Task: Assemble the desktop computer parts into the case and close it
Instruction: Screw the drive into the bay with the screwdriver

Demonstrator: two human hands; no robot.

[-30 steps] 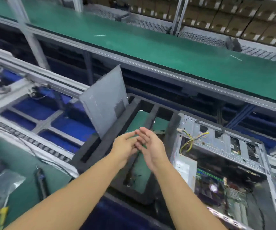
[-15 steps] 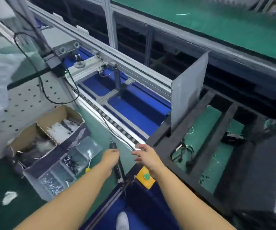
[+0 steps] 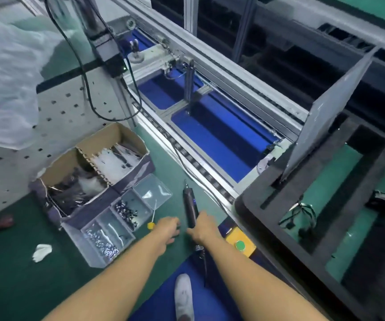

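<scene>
Hidden: the rear of the screwdriver [image 3: 189, 206] disappears under the right hand [image 3: 202, 227], so only its front body and thin bit show.
Hard to make out: the left hand [image 3: 169, 228] is blurred, and its fingertips point down at the green mat [image 3: 13, 274]. I cannot tell whether they are spread, curled or holding something small.
Cut off: the black foam tray [image 3: 277, 193] runs out of the right edge and lower right corner. Both forearms leave the frame at the bottom.
Right hand grip: the fingers are wrapped round the screwdriver's lower body, with the knuckles on top.
Left hand place: just left of the screwdriver and close beside the right hand. Contact with the tool cannot be seen.
Screwdriver place: lower middle of the frame, low over the mat or lying on it, with its bit pointing toward the top of the frame. A dark cord [image 3: 202, 256] trails from under the right wrist toward the bottom.
Metal panel [image 3: 326, 117]: at the right of the frame, well apart from both hands. It stands on edge in a slot of the foam tray, leaning slightly.
Loose wires [image 3: 302, 212]: in an opening of the foam tray, their ends too small to read.
Left of the hands: a clear screw tray [image 3: 154, 191] touches a cardboard box [image 3: 108, 135].
Right of the right wrist: a yellow button box [image 3: 231, 237].
Bottom centre: a white shoe [image 3: 183, 293] shows between the forearms.
</scene>
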